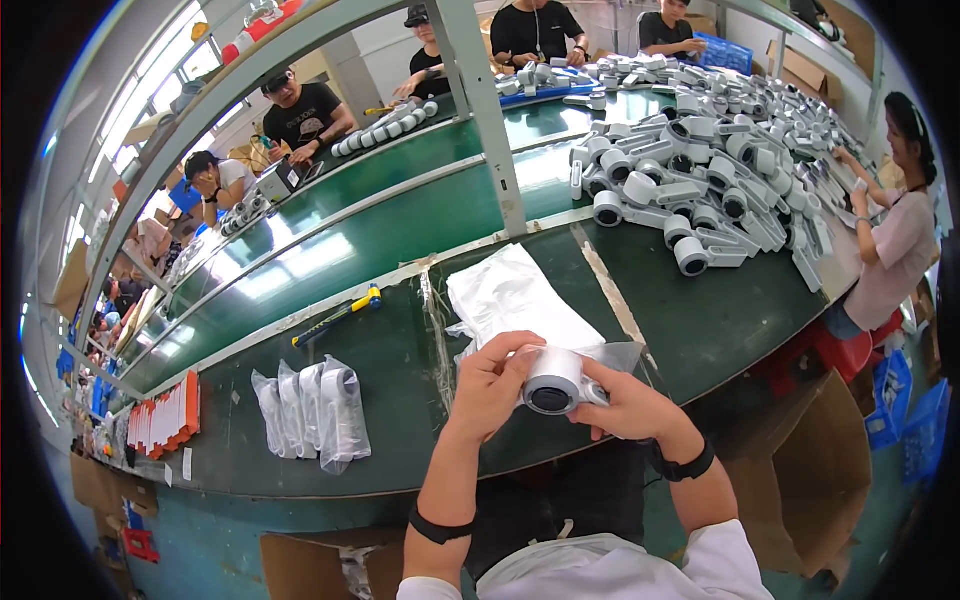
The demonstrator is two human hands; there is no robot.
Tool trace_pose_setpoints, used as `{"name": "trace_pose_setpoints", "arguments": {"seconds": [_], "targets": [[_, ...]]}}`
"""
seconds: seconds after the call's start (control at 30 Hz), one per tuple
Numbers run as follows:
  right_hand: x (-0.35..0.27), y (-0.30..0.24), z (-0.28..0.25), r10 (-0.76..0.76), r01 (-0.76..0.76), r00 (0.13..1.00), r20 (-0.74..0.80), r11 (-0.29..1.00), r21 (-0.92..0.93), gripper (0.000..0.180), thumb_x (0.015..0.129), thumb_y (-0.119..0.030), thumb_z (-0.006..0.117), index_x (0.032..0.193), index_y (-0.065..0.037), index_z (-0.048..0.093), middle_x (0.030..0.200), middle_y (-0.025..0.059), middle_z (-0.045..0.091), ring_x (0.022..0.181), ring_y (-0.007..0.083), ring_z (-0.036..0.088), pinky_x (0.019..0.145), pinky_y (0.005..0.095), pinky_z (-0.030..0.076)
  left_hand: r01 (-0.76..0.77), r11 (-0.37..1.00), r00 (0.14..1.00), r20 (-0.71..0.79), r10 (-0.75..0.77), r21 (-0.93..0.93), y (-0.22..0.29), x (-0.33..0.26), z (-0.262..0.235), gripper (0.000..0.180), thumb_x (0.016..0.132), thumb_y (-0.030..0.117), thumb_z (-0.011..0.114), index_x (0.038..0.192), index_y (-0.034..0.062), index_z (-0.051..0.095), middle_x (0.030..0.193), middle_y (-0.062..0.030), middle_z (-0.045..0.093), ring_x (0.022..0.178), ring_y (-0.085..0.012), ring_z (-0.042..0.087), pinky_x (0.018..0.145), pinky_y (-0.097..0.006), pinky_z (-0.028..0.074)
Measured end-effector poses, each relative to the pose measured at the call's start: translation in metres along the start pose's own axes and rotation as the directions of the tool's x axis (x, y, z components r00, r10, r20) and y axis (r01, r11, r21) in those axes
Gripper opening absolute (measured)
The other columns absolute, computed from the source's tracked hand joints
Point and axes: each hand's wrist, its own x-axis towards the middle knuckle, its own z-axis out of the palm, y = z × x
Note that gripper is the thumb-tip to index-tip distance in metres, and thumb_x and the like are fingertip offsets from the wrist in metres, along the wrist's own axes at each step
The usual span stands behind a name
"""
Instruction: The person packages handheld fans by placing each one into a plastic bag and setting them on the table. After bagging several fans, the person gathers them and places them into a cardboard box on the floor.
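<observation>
Both the left hand (487, 390) and right hand (638, 405) have fingers clamped on a white device (555, 368) over the near bench edge. Just beyond lie white bags (510, 290); left, bagged devices (310, 405) and a yellow-ended tool (338, 318); far right, a device heap (720, 180). A post (484, 110) blocks part of the conveyor (400, 215).

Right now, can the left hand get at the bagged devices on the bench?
Probably yes, once freed: the left hand is holding a white device, but nothing visible stands between it and the bagged devices.

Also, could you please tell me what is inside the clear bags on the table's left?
White handled devices show through the clear bags; their undersides and overlapped sides are hidden.
</observation>
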Motion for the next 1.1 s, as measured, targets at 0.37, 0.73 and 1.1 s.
{"name": "trace_pose_setpoints", "arguments": {"seconds": [0.37,0.73,1.1], "targets": [[-0.006,0.029,0.009,-0.03,0.149,0.9,-0.435,0.959,0.242,0.073,0.088,-0.01,0.059,0.151,-0.011,0.023,0.109,0.0112,0.062,0.074,0.0149,0.064,0.064,0.0302,0.054,-0.67,0.486,0.703,0.272,0.657,0.561,-0.026,-0.007,0.057,0.03,0.073,-0.008,0.071,0.098,0.0082,0.071,0.102,-0.0085,0.063,0.058,-0.0134,0.054,0.054,-0.026,0.046],[0.004,0.049,0.019,-0.025,0.419,0.801,-0.598,0.737,0.53,0.055,0.098,-0.01,0.052,0.148,-0.011,0.03,0.135,0.0066,0.052,0.117,0.0171,0.056,0.093,0.031,0.049,-0.655,0.618,0.756,0.398,0.52,0.435,-0.043,-0.032,0.064,0.035,0.074,-0.016,0.06,0.104,0.0025,0.066,0.106,-0.0125,0.062,0.071,-0.0215,0.062,0.063,-0.031,0.051],[0.017,0.033,0.054,-0.026,0.376,0.865,-0.5,0.695,0.613,0.038,0.104,-0.029,0.045,0.132,-0.004,0.051,0.109,0.0064,0.064,0.094,0.012,0.06,0.081,0.0246,0.049,0.188,0.883,0.967,-0.075,-0.242,-0.429,-0.057,-0.025,0.046,0.036,0.095,0.013,0.061,0.126,-0.0008,0.047,0.117,-0.0135,0.06,0.104,-0.0147,0.059,0.082,-0.03,0.052]]}}
